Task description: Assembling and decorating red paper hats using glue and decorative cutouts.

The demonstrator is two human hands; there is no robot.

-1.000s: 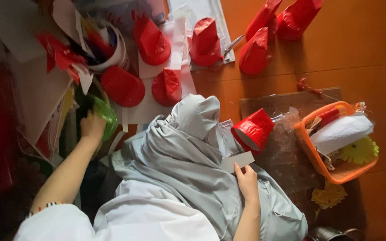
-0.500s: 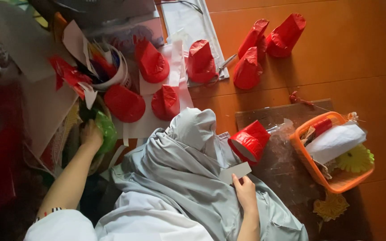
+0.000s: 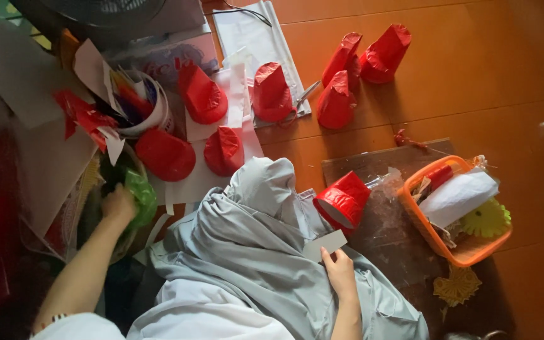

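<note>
Reaching out at about 9 o'clock, left hand (image 3: 118, 205) sinking into a heap of paper scraps, fingers curled beside a crumpled green plastic bag (image 3: 141, 196); whether closing on anything, impossible to tell. Resting low at about 6 o'clock on grey cloth (image 3: 253, 264) draped over the lap, right hand (image 3: 341, 276) pinching a small grey paper strip (image 3: 325, 245) between thumb and fingers, grip closed lightly on its lower end. Strip looking flat, pale, roughly rectangular, slanting up toward 11 o'clock, its upper edge pointing at a red foil-covered cup (image 3: 342, 201) lying tilted just above, open mouth facing down toward the lap. Lying on the wooden floor (image 3: 505, 75) from 11 to 1 o'clock, more red cone-shaped cups (image 3: 271, 92), some standing, some tipped, all shiny and wrinkled. Sitting at 3 o'clock on a dark board (image 3: 379, 233), an orange basket (image 3: 418, 217) holding white paper and a yellow flower-shaped cutout. Standing at 10 o'clock, a white tub (image 3: 152, 116) stuffed with coloured paper, red scraps spilling just beside it.
</note>
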